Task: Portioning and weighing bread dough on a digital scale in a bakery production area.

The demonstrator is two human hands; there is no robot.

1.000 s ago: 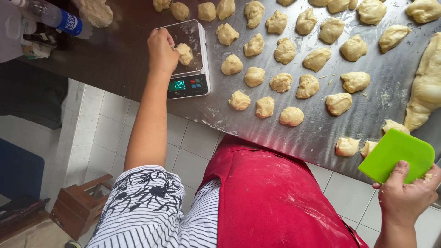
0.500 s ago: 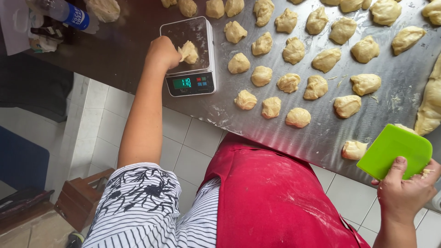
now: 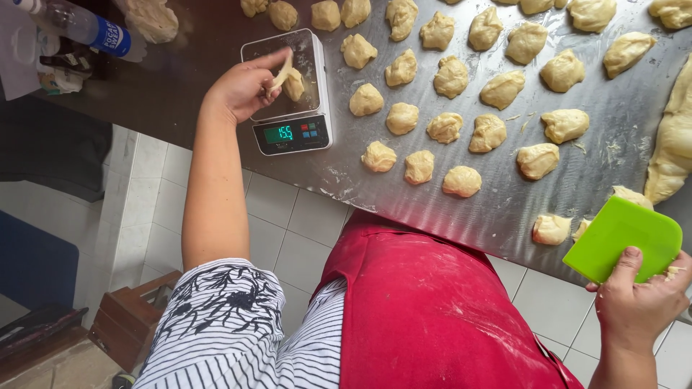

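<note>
While the left hand (image 3: pixel 241 90) pinches a pale, stretchy dough scrap (image 3: pixel 282 72) over the lumpy dough piece (image 3: pixel 293 84) on the digital kitchen scale (image 3: pixel 288 90), at 10 o'clock, the right hand (image 3: pixel 638 302) at 4 o'clock grips a green dough scraper (image 3: pixel 621 238).

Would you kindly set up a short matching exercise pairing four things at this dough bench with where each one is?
Things:
1. green scraper
2. dough piece
3. plastic bottle
4. long dough mass

Places:
A. at the right edge of the steel bench
B. top left corner, lying on the dark surface
C. on the scale pan, at the left hand
D. held in the right hand

Pairs: 1-D, 2-C, 3-B, 4-A
</note>
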